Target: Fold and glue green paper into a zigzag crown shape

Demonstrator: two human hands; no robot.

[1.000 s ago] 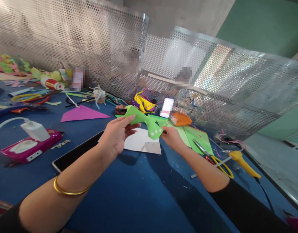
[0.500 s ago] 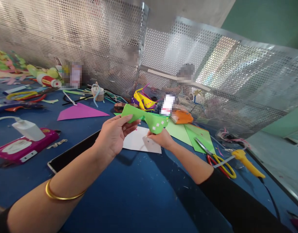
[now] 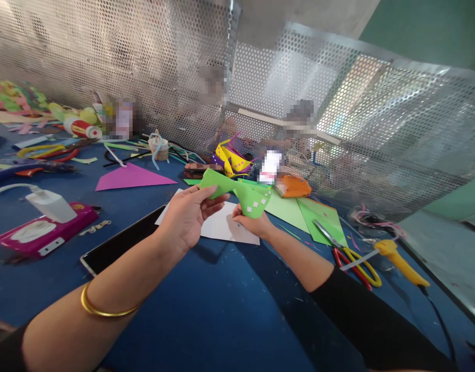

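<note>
A light green bow-shaped piece of paper or thin foam (image 3: 222, 184), with small white squares on its right end, is held up between my hands. My left hand (image 3: 187, 214) pinches its left end, thumb on top. My right hand (image 3: 253, 221) grips the lower edge of the right end, its fingers partly hidden behind the piece. Beneath the hands a white sheet (image 3: 232, 231) lies on the blue table (image 3: 206, 310). A black-screened tablet (image 3: 123, 240) rests under my left forearm.
Red-and-yellow-handled scissors (image 3: 351, 258) and a yellow glue gun (image 3: 404, 263) lie at the right. Green sheets (image 3: 325, 222), an orange pouch (image 3: 294, 186) and a yellow dotted bow (image 3: 232, 157) sit behind. To the left are a purple sheet (image 3: 132, 176) and a magenta power strip (image 3: 47, 230).
The green piece has turned slightly, its right end tilting so more of the white squares show along its edge. Both hands keep their hold; the whole view has shifted a little.
</note>
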